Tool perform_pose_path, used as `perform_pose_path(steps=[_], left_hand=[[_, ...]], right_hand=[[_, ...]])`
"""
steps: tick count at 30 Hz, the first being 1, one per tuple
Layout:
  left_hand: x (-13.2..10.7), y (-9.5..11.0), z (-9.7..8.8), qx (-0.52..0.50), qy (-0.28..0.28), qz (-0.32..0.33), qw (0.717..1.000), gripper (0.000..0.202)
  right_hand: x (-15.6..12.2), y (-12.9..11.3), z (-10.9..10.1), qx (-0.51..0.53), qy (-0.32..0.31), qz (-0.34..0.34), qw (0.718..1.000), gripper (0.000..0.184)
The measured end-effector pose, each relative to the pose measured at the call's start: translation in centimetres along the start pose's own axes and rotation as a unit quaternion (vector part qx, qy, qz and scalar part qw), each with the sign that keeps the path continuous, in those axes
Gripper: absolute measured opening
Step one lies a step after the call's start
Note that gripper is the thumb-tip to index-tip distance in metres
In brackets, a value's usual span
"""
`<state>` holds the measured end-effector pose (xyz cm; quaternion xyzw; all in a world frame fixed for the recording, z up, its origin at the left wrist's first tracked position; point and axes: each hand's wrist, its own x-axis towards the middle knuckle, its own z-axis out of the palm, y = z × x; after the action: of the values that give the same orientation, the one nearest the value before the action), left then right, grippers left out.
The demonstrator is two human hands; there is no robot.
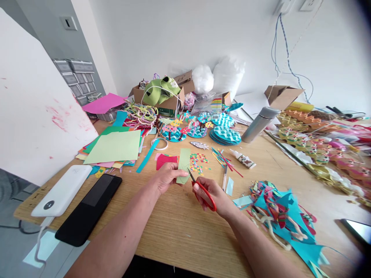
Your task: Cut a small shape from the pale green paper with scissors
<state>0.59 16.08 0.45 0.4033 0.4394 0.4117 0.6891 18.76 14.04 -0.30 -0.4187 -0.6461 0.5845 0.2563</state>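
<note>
My left hand [167,176] pinches a light green paper strip [183,164] above the wooden table [179,227]. My right hand [213,195] is closed round the red handles of a pair of scissors [203,191]. The blades touch the strip's lower right edge. Small coloured paper bits [198,162] lie just beyond the strip. A red paper piece [165,160] lies under my left fingers' far side.
A black phone [89,208] and a white power bank [62,191] lie at the left. Coloured paper sheets [116,146] sit behind them. A scrap pile [281,212] lies to the right, a glue bottle [243,158], a metal flask [259,123], teal wavy discs [226,135] and cardboard boxes [162,100] farther back.
</note>
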Motion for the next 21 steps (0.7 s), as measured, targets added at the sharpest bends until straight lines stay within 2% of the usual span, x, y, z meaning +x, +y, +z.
perform_pose_path(steps=[21], left_hand=[[0.19,-0.03,-0.1,0.021,0.0,-0.006,1.0,0.018]], right_hand=[[-0.17,-0.4,-0.21,-0.001,-0.021,0.019,1.0,0.046]])
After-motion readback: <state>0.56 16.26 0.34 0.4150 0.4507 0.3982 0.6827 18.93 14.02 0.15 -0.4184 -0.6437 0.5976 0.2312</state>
